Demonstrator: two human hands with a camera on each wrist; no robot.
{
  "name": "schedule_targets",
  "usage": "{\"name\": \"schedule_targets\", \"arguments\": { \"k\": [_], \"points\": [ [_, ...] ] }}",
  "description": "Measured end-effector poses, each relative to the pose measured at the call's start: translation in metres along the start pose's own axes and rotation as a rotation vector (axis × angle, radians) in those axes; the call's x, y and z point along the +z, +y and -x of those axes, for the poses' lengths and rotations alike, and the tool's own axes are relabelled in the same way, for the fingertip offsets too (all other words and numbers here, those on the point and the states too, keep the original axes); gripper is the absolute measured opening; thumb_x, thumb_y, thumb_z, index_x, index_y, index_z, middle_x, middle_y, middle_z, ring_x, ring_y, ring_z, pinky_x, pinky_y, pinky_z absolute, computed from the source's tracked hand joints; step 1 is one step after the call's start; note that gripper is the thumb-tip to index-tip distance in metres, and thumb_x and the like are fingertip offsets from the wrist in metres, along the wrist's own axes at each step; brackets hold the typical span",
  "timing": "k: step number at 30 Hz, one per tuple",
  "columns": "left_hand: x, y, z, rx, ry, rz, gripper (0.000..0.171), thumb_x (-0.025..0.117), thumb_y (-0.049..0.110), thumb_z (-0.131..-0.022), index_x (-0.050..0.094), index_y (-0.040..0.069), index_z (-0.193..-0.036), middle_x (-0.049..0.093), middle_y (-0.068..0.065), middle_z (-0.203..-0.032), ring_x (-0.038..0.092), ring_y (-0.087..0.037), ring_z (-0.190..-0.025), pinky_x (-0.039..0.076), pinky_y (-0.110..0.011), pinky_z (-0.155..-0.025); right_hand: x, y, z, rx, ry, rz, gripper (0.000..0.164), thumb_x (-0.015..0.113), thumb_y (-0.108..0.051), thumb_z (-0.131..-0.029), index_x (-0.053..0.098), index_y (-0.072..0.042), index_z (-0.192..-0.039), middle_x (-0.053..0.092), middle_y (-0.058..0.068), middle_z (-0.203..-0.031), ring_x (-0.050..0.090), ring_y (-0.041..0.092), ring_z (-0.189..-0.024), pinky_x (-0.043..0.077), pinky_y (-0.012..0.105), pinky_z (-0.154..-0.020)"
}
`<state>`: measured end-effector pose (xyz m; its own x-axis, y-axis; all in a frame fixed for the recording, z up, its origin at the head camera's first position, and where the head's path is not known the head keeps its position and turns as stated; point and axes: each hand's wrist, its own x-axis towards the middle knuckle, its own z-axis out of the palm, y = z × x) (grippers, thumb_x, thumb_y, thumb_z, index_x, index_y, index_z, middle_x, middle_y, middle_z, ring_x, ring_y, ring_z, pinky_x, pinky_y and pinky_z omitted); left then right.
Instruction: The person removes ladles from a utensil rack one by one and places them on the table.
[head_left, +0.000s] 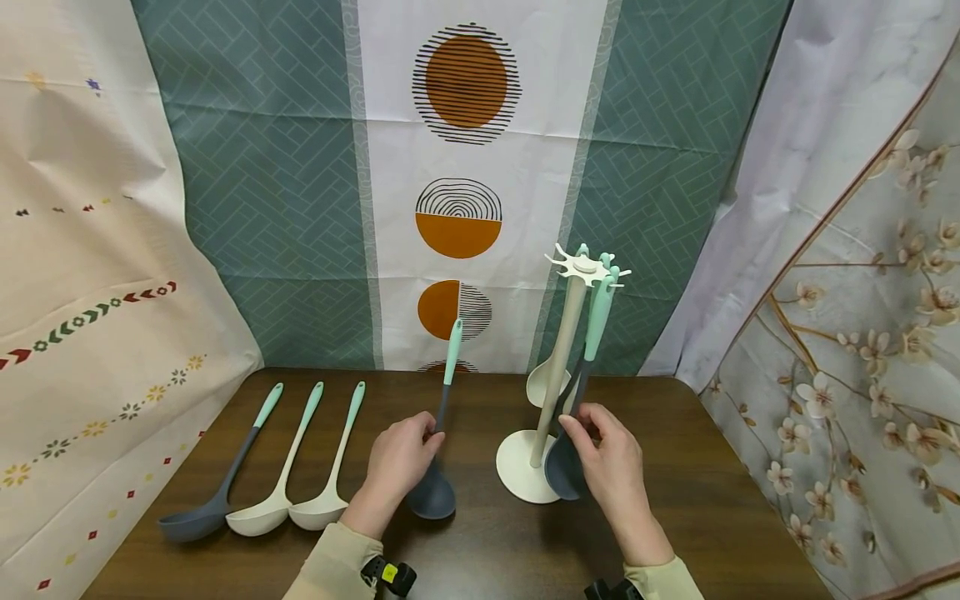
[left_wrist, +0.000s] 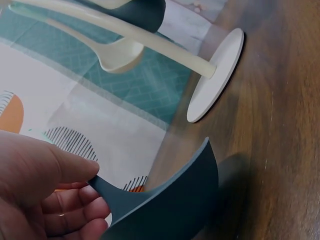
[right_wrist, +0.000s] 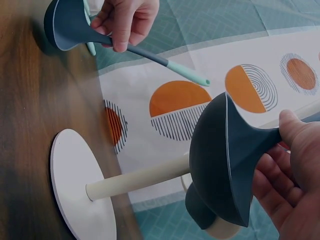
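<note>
My left hand (head_left: 401,454) pinches a dark grey ladle (head_left: 432,493) with a mint handle by its neck; the bowl is low over the table, handle slanting up and away. At the white rack (head_left: 553,375), my right hand (head_left: 611,450) grips another dark ladle (right_wrist: 220,160) just above its bowl. That ladle stands upright, its handle top at the rack's hooks; whether it hangs on one cannot be told. Behind the post hang a cream ladle (left_wrist: 120,54) and a second dark ladle (right_wrist: 199,207), partly hidden.
On the table's left lie a dark ladle (head_left: 197,522) and two cream ladles, one (head_left: 258,517) in the middle and one (head_left: 318,510) nearest my left hand. The rack's round base (head_left: 517,475) stands on the brown table (head_left: 712,508). Patterned cloths (head_left: 480,158) hang behind.
</note>
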<state>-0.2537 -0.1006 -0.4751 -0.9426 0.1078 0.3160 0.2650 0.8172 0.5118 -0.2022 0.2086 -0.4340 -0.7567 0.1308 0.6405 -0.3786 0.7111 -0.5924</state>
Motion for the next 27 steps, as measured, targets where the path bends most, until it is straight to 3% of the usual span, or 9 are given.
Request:
{"name": "schedule_targets", "arguments": {
  "k": [8,16,27],
  "points": [
    [0.000,-0.009,-0.002,-0.058,-0.039,-0.014,0.017,0.082,0.021,-0.102,0.070,0.013,-0.092,0.063,0.002,-0.074,0.053,-0.017,-0.062,0.042,-0.036,-0.056,0.000,0.000,0.001,-0.005,0.008,0.003,0.018,0.091,-0.015,-0.093,0.075,-0.012,-0.099,0.065,-0.003,-0.083,0.060,0.016,-0.076,0.050,0.032,-0.066],
    [-0.003,-0.015,-0.001,-0.076,-0.055,-0.015,0.018,0.082,0.019,-0.101,0.069,0.012,-0.091,0.062,0.001,-0.074,0.053,-0.018,-0.062,0.041,-0.036,-0.056,0.000,0.000,0.000,0.005,0.003,-0.006,0.017,0.091,-0.015,-0.093,0.075,-0.013,-0.099,0.066,-0.003,-0.083,0.060,0.016,-0.077,0.050,0.032,-0.066],
    [-0.008,-0.029,-0.002,-0.141,-0.142,-0.022,0.021,0.082,0.021,-0.101,0.067,0.013,-0.089,0.059,0.001,-0.073,0.053,-0.019,-0.064,0.040,-0.035,-0.057,0.001,0.000,0.000,-0.005,0.008,-0.013,0.017,0.090,-0.014,-0.093,0.075,-0.012,-0.099,0.064,-0.005,-0.082,0.059,0.015,-0.076,0.049,0.031,-0.065]
  ]
}}
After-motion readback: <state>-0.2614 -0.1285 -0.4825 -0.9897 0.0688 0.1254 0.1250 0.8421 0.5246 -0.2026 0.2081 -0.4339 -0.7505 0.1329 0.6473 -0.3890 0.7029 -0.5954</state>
